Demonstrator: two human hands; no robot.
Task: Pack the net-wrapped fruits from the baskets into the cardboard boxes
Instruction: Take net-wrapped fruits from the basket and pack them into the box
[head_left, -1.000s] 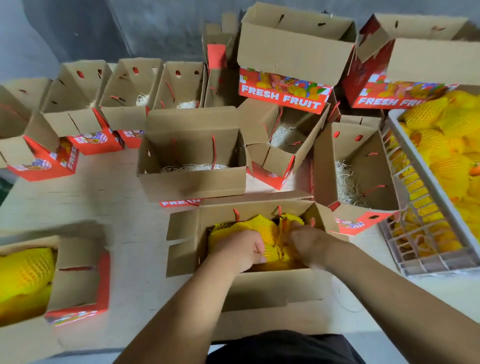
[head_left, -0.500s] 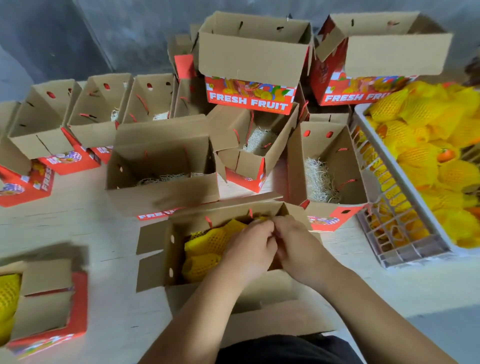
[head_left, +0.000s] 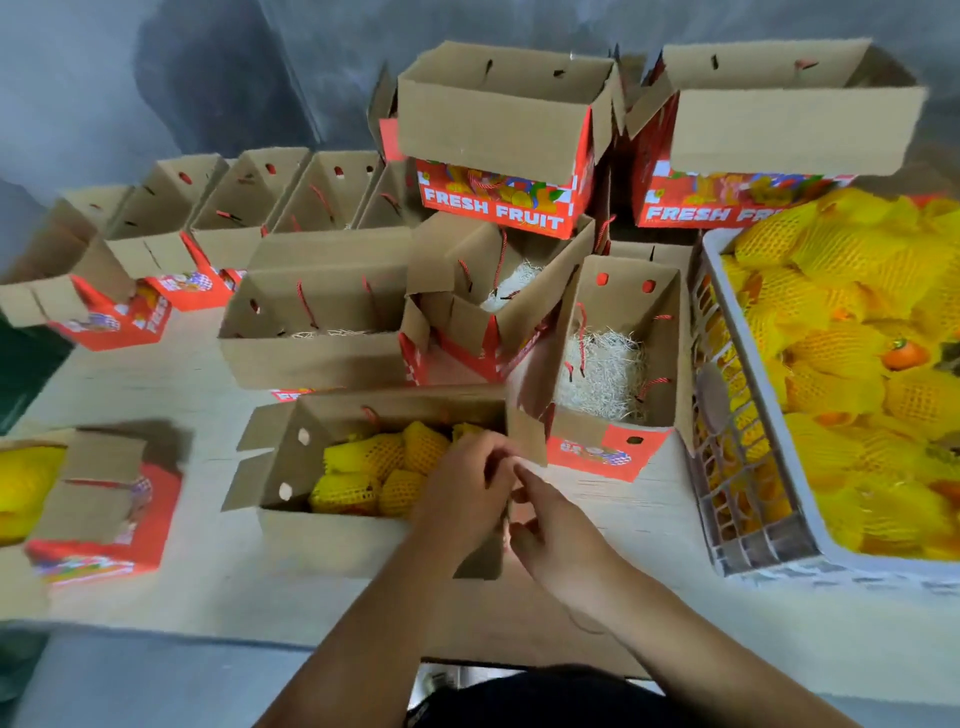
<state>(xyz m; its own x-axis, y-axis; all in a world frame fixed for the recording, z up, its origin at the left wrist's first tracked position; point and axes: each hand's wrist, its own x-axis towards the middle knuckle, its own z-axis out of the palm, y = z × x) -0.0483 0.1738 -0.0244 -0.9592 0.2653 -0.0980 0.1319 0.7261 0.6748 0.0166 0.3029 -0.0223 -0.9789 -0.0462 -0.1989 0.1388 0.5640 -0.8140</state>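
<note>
Both hands have come up off the yellow net-wrapped fruits (head_left: 384, 467) in the open brown cardboard box (head_left: 332, 540) at bottom middle. Left hand (head_left: 467, 493) and right hand (head_left: 558, 530) curl loosely, holding nothing I can see. This box looks full.

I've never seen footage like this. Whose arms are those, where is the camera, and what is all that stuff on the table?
There is no machine here: a person wears a camera on the head, so this one picture looks down at their own arms. The left hand and right hand meet at the right end of the nearest cardboard box, which already holds yellow net-wrapped fruits. Whether either grip pinches anything is too blurred to tell. On the table stand more open boxes, some with pale shredded padding. At the right is a white plastic basket piled with wrapped fruit.
</note>
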